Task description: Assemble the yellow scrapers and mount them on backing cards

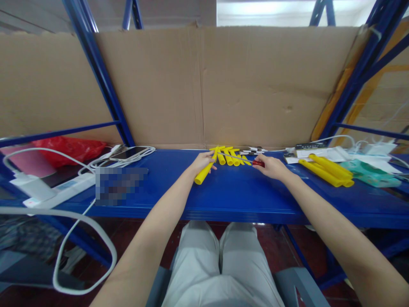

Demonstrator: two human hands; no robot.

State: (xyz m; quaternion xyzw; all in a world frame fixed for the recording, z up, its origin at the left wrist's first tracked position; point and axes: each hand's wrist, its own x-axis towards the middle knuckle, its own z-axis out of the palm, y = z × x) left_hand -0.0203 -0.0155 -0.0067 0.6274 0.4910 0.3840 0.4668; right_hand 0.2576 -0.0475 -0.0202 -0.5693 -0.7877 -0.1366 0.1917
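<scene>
My left hand [203, 161] is closed round a yellow tubular piece [203, 172], whose open round end tilts toward me. In my right hand [271, 166] is a screwdriver [258, 163], gripped by its red handle. Its thin metal shaft points left and reaches the upper part of the held piece; whether the tip touches a screw is too small to tell. Several similar yellow pieces [229, 159] lie in a row on the blue tabletop [243, 192], between and behind my hands. Black and white small items [252, 150] lie just beyond them.
At the right, several yellow tubes [329, 170] lie beside a green plastic bag [370, 172] and white packaging. A white power strip [67, 189], coiled white cables, a phone [128, 154] and a red bag [70, 149] occupy the left. Cardboard [204, 85] walls the back.
</scene>
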